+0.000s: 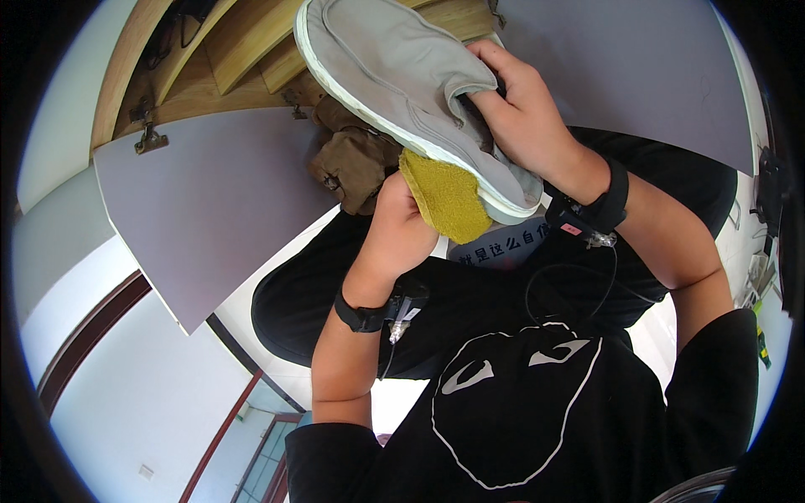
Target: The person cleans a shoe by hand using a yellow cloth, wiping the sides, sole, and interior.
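A grey fabric shoe (pixel 390 69) with a white rubber sole (pixel 368 122) is held up before me, tilted on its side, toe towards the upper left. My right hand (pixel 525 116) grips it at the collar, thumb by the opening and some fingers hidden behind. In my left hand (pixel 402 220) is a mustard-yellow terry cloth (pixel 446 195). The cloth lies against the sole's edge near the heel; most of the left fingers are hidden behind it.
Wooden cabinet shelves (pixel 242 47) stand ahead, flanked by open grey doors, a left door (pixel 214 188) and a right door (pixel 635 75). Brown shoes (pixel 352 160) sit behind the cloth. A grey surface bearing writing (pixel 503 245) shows between my legs. Cables hang from both wristbands.
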### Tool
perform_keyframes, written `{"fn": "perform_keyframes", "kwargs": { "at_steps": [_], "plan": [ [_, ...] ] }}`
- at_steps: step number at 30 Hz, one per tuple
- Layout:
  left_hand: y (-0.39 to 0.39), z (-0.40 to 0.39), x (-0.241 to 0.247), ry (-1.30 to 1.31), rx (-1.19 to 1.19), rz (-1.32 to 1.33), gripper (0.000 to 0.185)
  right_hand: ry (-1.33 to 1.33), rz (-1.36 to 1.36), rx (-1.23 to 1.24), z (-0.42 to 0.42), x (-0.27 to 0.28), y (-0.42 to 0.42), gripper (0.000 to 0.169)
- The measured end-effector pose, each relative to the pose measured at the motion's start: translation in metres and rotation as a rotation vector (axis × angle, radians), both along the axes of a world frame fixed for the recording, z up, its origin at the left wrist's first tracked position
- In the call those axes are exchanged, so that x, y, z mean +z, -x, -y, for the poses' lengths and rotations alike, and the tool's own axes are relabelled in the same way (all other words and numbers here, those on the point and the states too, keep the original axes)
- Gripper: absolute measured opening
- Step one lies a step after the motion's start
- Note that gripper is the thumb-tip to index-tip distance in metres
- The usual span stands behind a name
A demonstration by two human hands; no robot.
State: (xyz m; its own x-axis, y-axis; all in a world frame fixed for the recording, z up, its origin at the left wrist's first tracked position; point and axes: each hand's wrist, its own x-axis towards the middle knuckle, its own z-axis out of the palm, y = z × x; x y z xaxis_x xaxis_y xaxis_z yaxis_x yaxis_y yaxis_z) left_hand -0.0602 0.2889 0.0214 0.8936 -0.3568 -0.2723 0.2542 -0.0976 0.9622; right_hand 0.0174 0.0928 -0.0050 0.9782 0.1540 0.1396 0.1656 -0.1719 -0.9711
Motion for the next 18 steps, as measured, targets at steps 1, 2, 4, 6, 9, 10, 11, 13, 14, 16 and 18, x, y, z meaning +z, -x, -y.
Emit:
{"fn": "perform_keyframes", "kwargs": {
  "at_steps": [1, 2, 4, 6, 9, 10, 11, 13, 14, 16, 18],
  "plan": [
    [-0.001, 0.000, 0.001, -0.001, -0.005, 0.009, 0.023, 0.004, 0.001, -0.004, 0.000, 0.001, 0.000, 0.024],
    [-0.001, 0.000, 0.002, 0.019, -0.004, -0.001, 0.024, -0.006, -0.003, -0.004, 0.000, 0.002, -0.001, 0.024],
    [-0.002, 0.000, 0.004, 0.057, -0.002, -0.021, 0.024, -0.027, -0.011, -0.004, 0.000, 0.004, -0.002, 0.025],
    [-0.003, -0.002, 0.003, 0.050, -0.035, -0.010, 0.025, -0.005, -0.006, 0.006, 0.002, 0.003, -0.003, 0.025],
    [-0.002, -0.002, 0.002, 0.029, -0.027, -0.012, 0.024, -0.033, -0.039, 0.020, 0.002, 0.004, -0.004, 0.026],
    [-0.002, -0.002, 0.001, 0.020, -0.015, -0.016, 0.024, -0.052, -0.057, 0.024, 0.002, 0.004, -0.004, 0.027],
    [-0.002, -0.001, -0.001, 0.034, -0.005, -0.027, 0.024, -0.060, -0.061, 0.030, 0.002, 0.003, -0.005, 0.027],
    [-0.003, -0.001, -0.006, 0.060, 0.018, -0.049, 0.023, -0.077, -0.071, 0.043, 0.004, 0.000, -0.007, 0.028],
    [-0.002, 0.000, -0.006, 0.093, 0.056, -0.088, 0.024, -0.066, -0.072, 0.043, 0.005, -0.002, -0.008, 0.027],
    [0.000, 0.004, -0.003, 0.159, 0.118, -0.133, 0.025, -0.047, -0.074, 0.043, 0.006, -0.003, -0.011, 0.025],
    [0.001, 0.008, 0.002, 0.234, 0.144, -0.112, 0.027, -0.058, -0.101, 0.040, 0.005, 0.001, -0.009, 0.024]
  ]
}}
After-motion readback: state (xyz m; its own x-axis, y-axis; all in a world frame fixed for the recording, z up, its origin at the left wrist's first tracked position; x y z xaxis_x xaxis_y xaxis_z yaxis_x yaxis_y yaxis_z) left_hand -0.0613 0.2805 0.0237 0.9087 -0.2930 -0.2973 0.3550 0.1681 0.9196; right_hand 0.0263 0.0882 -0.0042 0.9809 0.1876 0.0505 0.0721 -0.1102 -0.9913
